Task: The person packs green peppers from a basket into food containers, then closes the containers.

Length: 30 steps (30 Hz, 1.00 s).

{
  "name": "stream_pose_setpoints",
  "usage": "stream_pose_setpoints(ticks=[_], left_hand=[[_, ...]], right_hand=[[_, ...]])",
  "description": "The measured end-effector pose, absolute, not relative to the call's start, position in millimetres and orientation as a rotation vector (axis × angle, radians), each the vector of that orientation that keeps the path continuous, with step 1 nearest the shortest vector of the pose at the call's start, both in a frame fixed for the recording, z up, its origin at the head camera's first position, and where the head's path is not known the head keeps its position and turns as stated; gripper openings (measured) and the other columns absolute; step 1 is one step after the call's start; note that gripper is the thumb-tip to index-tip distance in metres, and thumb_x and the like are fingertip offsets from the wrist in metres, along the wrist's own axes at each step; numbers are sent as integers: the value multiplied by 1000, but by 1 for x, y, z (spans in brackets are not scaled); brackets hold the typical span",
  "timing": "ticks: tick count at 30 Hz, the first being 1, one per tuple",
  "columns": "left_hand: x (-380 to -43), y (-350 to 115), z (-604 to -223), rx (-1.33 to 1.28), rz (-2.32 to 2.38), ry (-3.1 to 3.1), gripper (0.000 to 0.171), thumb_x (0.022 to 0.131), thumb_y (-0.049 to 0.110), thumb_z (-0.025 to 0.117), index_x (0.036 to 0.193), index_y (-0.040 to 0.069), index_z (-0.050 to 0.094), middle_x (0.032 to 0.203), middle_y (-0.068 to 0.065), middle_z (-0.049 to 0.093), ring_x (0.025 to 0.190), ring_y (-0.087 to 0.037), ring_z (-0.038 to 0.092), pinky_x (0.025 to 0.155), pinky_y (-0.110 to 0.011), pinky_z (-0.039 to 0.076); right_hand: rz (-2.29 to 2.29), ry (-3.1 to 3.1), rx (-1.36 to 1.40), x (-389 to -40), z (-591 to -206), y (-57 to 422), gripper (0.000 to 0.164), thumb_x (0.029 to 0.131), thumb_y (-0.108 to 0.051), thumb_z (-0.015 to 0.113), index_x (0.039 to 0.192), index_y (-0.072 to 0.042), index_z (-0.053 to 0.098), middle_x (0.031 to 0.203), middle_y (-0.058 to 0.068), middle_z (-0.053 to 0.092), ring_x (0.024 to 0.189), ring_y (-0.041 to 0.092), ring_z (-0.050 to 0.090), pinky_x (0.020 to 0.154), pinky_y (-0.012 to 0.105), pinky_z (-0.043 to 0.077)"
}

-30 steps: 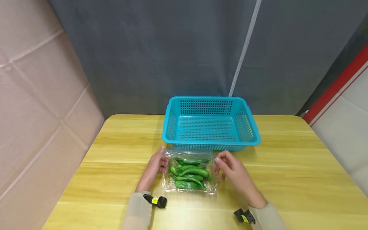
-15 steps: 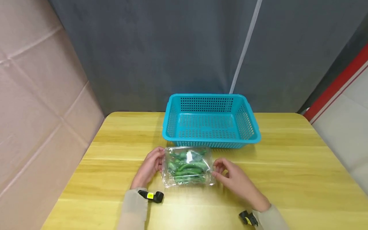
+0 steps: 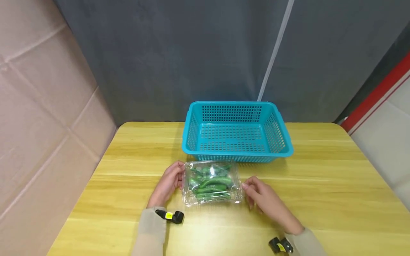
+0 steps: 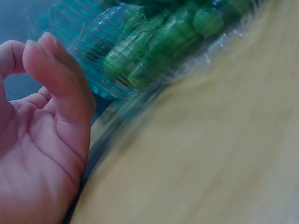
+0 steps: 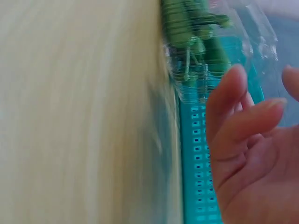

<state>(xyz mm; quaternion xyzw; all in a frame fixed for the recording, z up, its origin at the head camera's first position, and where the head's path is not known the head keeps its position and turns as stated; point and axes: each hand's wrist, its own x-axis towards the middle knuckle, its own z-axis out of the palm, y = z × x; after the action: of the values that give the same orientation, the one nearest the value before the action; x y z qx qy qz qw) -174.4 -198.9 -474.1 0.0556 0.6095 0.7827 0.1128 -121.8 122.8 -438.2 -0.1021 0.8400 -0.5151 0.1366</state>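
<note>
A clear plastic clamshell box (image 3: 235, 200) lies on the table with its lid down over several green chili peppers (image 3: 213, 187). My left hand (image 3: 167, 182) is at the box's left side, its fingertips right at the edge. In the left wrist view its fingers (image 4: 56, 70) bend loosely beside the ridged wall. On the opposite side, my right hand (image 3: 262, 195) has its thumb close to the front right corner. The right wrist view shows relaxed, half-bent fingers (image 5: 229, 102) with nothing between them and the thumb.
A blue-green plastic basket (image 3: 238, 155) with perforated walls stands just behind the box on the wooden table (image 3: 134, 149). Grey cloth (image 3: 179, 64) hangs behind the table's far edge, and a pale pink sheet (image 3: 41, 106) rises at the left.
The lid of the clamshell box, raised at the back a second ago, has come down over the peppers. My right hand has drawn forward along the side and slightly off to the right.
</note>
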Motion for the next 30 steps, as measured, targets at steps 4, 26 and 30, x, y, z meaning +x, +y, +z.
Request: stream_pose_setpoints(ticks=[4, 26, 30], left_hand=[[-174, -197, -474, 160, 2297, 1808, 18, 91, 19, 46, 94, 1, 46, 70, -3, 47, 51, -11, 44, 40, -21, 38], [-168, -188, -466, -74, 2176, 1942, 43, 89, 42, 50, 110, 4, 46, 83, -7, 49, 60, -13, 49, 50, -24, 45], [-154, -193, -457, -117, 2039, 2035, 50, 86, 49, 50, 115, 9, 47, 88, -11, 52, 63, -18, 53, 55, -30, 49]], right_hand=[[-1498, 2302, -366, -121, -441, 130, 45, 90, -47, 44, 83, -3, 53, 60, 9, 55, 40, 16, 46, 34, 27, 42], [-1839, 1864, -414, -117, -452, 122, 44, 92, -28, 48, 93, 16, 52, 67, 10, 58, 52, 12, 54, 45, 29, 50], [-1864, 1857, -356, -115, -451, 119, 47, 92, -31, 49, 92, 16, 52, 68, 10, 57, 53, 13, 53, 47, 28, 50]])
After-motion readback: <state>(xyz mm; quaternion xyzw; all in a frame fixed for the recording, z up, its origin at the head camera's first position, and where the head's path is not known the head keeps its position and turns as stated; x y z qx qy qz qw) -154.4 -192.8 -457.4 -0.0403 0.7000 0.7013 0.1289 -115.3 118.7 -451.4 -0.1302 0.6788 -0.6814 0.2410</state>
